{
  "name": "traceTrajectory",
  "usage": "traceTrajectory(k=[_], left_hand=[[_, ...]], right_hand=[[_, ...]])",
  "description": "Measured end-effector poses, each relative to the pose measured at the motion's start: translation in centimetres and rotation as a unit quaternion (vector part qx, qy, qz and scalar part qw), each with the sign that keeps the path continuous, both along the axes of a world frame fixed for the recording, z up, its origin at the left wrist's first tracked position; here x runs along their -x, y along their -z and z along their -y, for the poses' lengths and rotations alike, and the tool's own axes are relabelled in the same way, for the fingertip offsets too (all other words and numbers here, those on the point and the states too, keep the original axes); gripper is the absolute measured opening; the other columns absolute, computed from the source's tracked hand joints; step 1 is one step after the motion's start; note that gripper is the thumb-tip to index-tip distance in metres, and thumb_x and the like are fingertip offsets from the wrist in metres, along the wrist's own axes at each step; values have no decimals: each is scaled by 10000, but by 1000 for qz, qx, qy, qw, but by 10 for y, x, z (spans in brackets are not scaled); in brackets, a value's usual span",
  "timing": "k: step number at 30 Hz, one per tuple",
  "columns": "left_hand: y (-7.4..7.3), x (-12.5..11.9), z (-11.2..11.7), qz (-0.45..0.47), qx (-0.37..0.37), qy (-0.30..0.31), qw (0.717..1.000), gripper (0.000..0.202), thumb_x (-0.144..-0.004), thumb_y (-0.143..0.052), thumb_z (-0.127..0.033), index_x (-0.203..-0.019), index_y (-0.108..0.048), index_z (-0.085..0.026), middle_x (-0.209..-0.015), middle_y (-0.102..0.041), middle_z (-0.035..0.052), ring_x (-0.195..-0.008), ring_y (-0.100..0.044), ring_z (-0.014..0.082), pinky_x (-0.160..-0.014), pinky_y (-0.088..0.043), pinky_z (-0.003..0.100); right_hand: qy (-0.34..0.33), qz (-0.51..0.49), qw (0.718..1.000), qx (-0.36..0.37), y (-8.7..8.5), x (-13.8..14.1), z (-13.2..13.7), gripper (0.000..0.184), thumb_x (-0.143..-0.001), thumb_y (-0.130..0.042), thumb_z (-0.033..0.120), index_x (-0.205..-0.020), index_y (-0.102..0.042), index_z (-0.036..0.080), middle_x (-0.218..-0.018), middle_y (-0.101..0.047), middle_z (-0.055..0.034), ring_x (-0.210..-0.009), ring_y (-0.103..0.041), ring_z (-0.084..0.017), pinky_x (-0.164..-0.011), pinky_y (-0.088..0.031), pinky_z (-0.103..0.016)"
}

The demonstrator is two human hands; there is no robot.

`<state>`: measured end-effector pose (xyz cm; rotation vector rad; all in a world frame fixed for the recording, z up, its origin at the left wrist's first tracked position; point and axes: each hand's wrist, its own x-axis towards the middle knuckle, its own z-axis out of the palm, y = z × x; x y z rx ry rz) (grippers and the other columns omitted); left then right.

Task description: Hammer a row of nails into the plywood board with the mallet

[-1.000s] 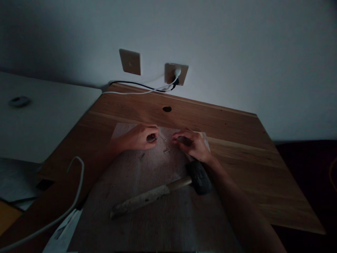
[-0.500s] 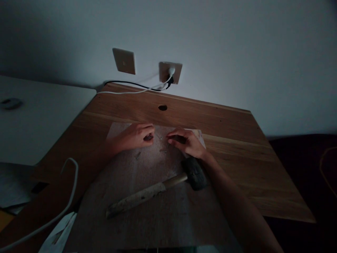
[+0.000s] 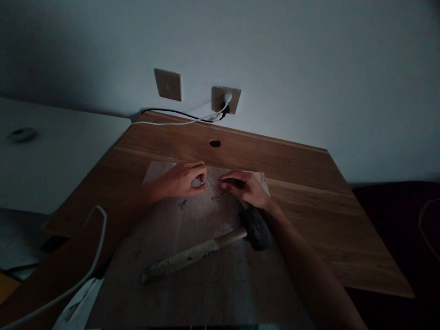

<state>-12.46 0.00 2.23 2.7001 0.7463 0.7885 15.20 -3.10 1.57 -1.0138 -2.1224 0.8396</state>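
Beyond the black-headed, wooden-handled mallet point(image 3: 208, 249), a slim greyish item point(image 3: 201, 181) inside the curled bare left hand point(image 3: 185, 179) is part-hidden and too small to name, perhaps metal. Left of the mallet, a curved white cable point(image 3: 99, 250) runs out of frame; farther left, a pale rounded object point(image 3: 22, 134) is blurred.

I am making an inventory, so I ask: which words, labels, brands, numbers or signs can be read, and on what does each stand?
No text can be read anywhere.
Left wall plate: a faint mark, too small to read.
Mallet: no lettering can be made out.
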Motion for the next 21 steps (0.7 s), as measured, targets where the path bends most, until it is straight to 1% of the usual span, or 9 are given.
traceTrajectory(k=[1, 3, 6, 8, 13, 16, 19, 21], left_hand=[[0, 0, 0, -5, -2, -3, 1000, 42, -917, -621, -236, -929, -620, -196, -870, -663, 20, -751, -616, 157, -693, -471, 275], [1, 0, 0, -10, -13, 3, 1000, 109, -902, -600, -185, -998, -650, -194, -915, -688, 33, -798, -646, 170, -726, -494, 283], [4, -1, -1, 0, -20, 21, 1000, 164, -893, -562, -110, -969, -680, -194, -898, -704, 34, -804, -663, 171, -756, -512, 290], [5, -1, -1, 9, -14, 23, 1000, 167, -896, -570, -98, -946, -695, -196, -889, -710, 30, -792, -666, 165, -761, -521, 285], [4, -2, 0, 32, -6, 19, 999, 132, -945, -581, -142, -950, -703, -192, -884, -710, 32, -783, -664, 156, -757, -530, 277], [2, -4, 2, 60, 24, 3, 998, 110, -983, -589, -192, -956, -695, -186, -840, -696, 22, -738, -651, 144, -728, -523, 268], [1, -7, 6, 69, 68, 24, 995, 103, -1001, -591, -211, -981, -688, -183, -798, -689, 5, -689, -639, 129, -697, -514, 253], [-1, -8, 8, 56, 71, 39, 995, 108, -1009, -607, -250, -1017, -691, -183, -832, -700, 16, -736, -659, 143, -731, -530, 266]], right_hand=[[2, 2, 1000, 0, 0, 0, 0, 203, -989, -697, 405, -1093, -798, 262, -1070, -821, -48, -980, -769, -224, -926, -612, -396], [3, 3, 1000, -2, 0, -1, 0, 203, -990, -697, 404, -1092, -798, 260, -1064, -821, -46, -976, -771, -222, -920, -612, -385], [1, 5, 1000, -6, 0, -2, 0, 193, -996, -687, 395, -1091, -793, 266, -1060, -822, -40, -973, -773, -218, -913, -612, -372], [2, 12, 1000, -8, 0, -2, -1, 188, -996, -684, 393, -1094, -790, 273, -1068, -822, -32, -977, -773, -217, -918, -610, -373], [15, 22, 1000, 1, 0, -2, 0, 192, -990, -681, 408, -1088, -795, 289, -1069, -823, -15, -985, -778, -210, -929, -606, -365], [15, 22, 1000, 1, -1, -2, 0, 192, -991, -679, 408, -1080, -796, 284, -1065, -824, -21, -983, -777, -214, -936, -602, -373], [11, 21, 1000, -2, -1, -2, 1, 196, -996, -677, 401, -1096, -789, 274, -1075, -824, -30, -985, -775, -220, -926, -607, -384], [13, 22, 1000, -2, 0, -3, 0, 198, -999, -674, 402, -1107, -786, 279, -1085, -823, -27, -994, -775, -218, -928, -610, -382]])
